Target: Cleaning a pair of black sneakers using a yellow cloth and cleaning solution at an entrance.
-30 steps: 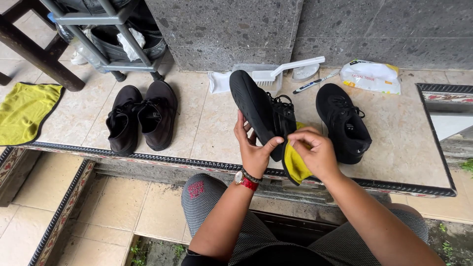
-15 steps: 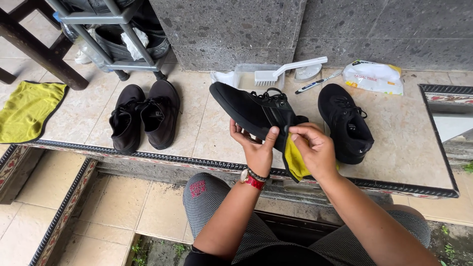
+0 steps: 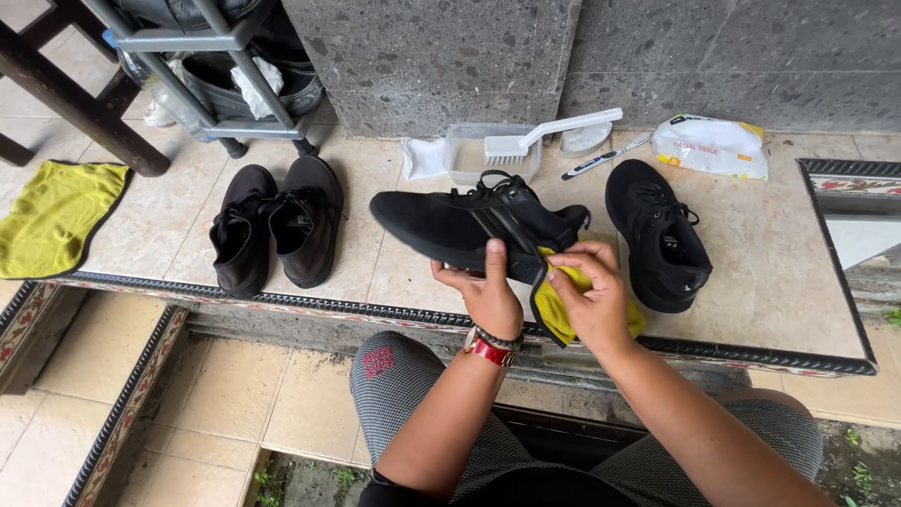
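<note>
Crumpled yellow cleaning cloth (image 3: 563,314) mostly hidden behind right hand (image 3: 591,300) & heel of black lace-up sneaker (image 3: 469,225). Grey metal rack (image 3: 202,56) cut off by top edge; flat yellow towel (image 3: 52,216) cut off at left edge.

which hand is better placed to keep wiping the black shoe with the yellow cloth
Right. The right hand already has the yellow cloth against the heel of the black shoe; the left hand is busy supporting it underneath.
</note>
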